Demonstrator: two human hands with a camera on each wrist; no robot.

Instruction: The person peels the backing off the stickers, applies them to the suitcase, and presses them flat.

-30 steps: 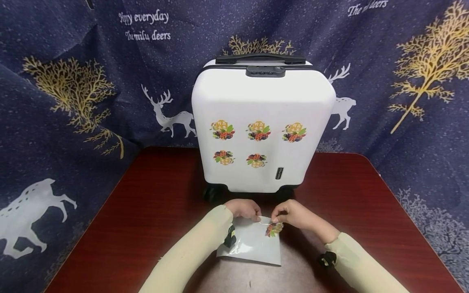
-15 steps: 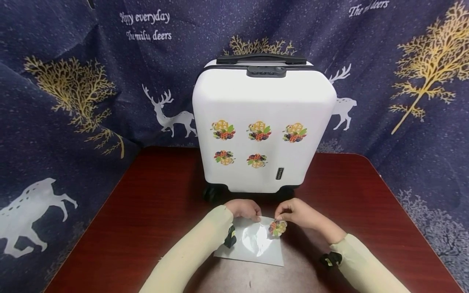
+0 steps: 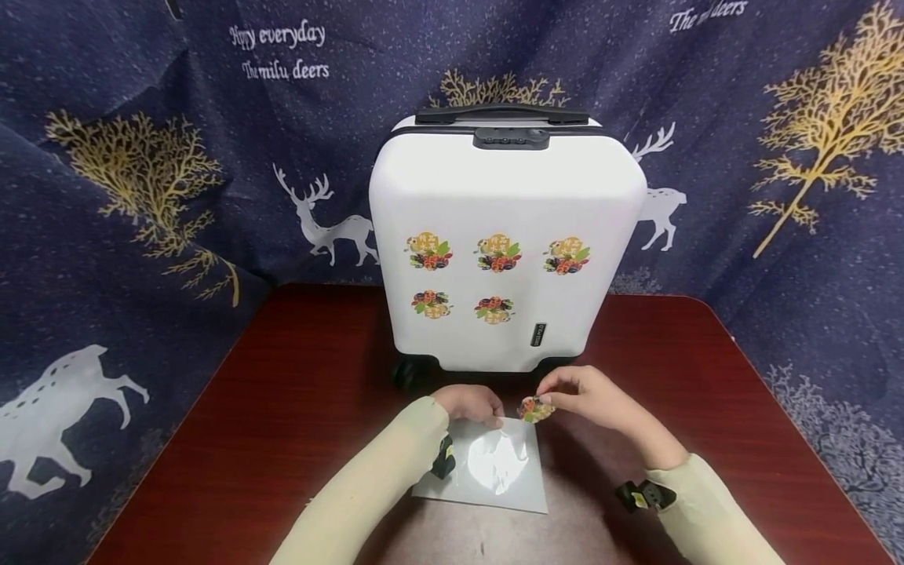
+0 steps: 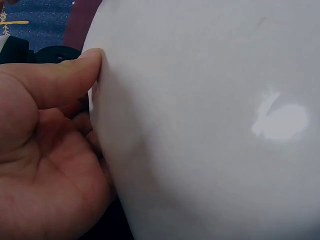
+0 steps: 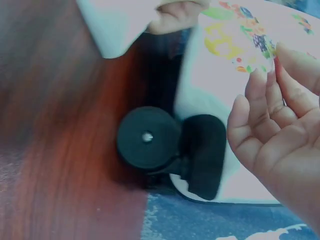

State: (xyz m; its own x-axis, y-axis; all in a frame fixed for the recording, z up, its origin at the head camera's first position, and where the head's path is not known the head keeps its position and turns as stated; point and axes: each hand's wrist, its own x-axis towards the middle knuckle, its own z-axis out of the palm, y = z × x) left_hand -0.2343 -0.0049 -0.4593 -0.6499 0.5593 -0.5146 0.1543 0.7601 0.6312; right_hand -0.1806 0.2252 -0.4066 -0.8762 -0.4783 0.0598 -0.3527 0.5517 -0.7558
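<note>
My left hand (image 3: 475,404) pinches the far edge of a glossy pale sheet (image 3: 494,463) between thumb and fingers. In the left wrist view, the sheet (image 4: 200,125) fills most of the picture and shows no print. My right hand (image 3: 593,400) pinches a fruit sticker (image 3: 534,411) by its edge, above the sheet's far right corner. Seen from the right wrist, the sticker (image 5: 237,37) is nearly transparent between its coloured patches. Before both hands stands a white suitcase (image 3: 508,188) with several similar stickers in two rows, three above and two below.
The suitcase rests on its black wheels (image 5: 149,137) on a dark red table (image 3: 311,369). A small black label (image 3: 538,334) is at the suitcase's lower right. Behind hangs a dark blue cloth (image 3: 233,118) with white deer and gold trees.
The sticker has come off the sheet and risen toward the suitcase in my right hand, its wrist now turned. My left hand still holds the sheet in the same place.
</note>
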